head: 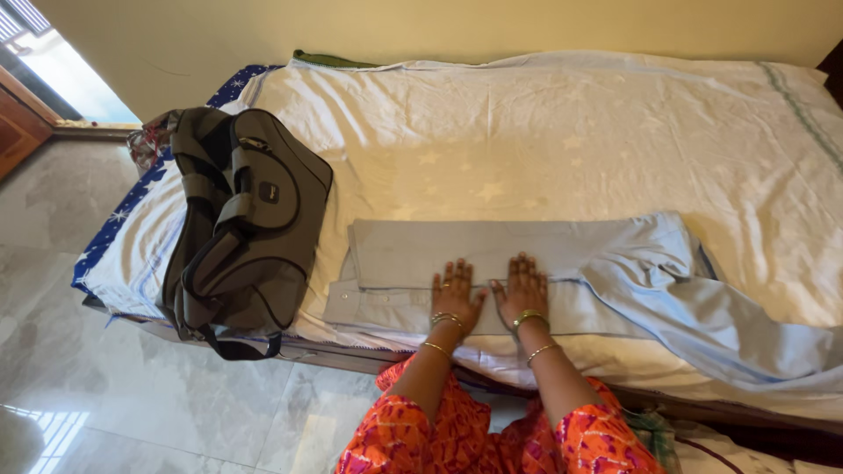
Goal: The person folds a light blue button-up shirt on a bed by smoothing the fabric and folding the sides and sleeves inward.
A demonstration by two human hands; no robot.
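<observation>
Grey duffel bag (241, 228) sits well left of both hands, on the bed's near-left corner, straps hanging over the edge. Left hand (456, 294) flat, fingers spread, palm down on the folded grey shirt (421, 263), gripping nothing. Right hand (523, 290) just beside it, also flat and unclenched on the same shirt. Right of the hands, a light blue garment (685, 298) trails loosely across the cream bedsheet (544, 132).
</observation>
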